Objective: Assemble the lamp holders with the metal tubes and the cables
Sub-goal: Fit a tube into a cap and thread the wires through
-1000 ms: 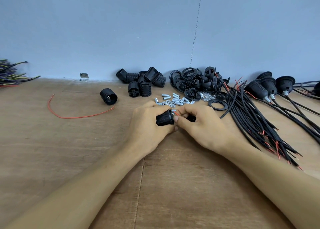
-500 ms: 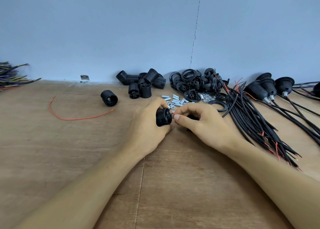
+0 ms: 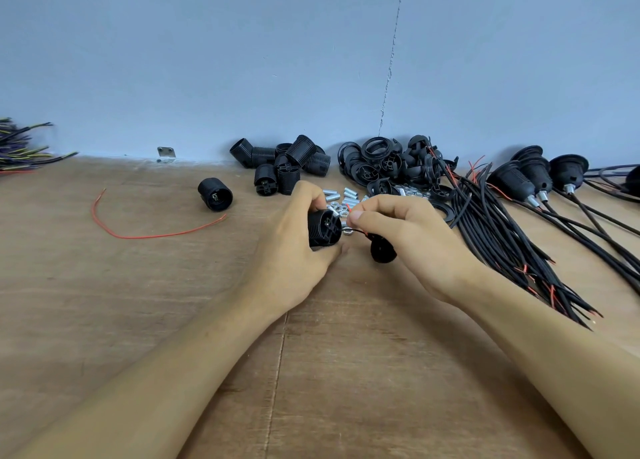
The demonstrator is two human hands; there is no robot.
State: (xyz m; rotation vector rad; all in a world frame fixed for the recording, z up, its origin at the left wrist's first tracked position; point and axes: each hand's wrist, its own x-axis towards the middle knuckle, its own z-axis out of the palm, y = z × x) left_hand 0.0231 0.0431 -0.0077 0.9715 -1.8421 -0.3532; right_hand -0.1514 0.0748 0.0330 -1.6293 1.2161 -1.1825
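Note:
My left hand (image 3: 294,247) grips a black threaded lamp holder (image 3: 323,228) with its terminal end turned to the right. My right hand (image 3: 408,230) pinches a thin red wire (image 3: 349,209) at that end. A black cable lead runs from the holder to a black cap (image 3: 382,250) that lies under my right palm. Small metal tubes and nuts (image 3: 346,198) are scattered just behind my hands. A bundle of black cables (image 3: 502,236) lies to the right.
A pile of black lamp holders (image 3: 284,167) and a heap of black rings and caps (image 3: 391,164) sit by the wall. One holder (image 3: 215,194) and a loose red wire (image 3: 145,231) lie at left. Assembled holders with cables (image 3: 540,178) are at far right.
My left hand has turned the lamp holder so its terminal end faces right. My right hand has drawn back a little, and the black cap now shows under it.

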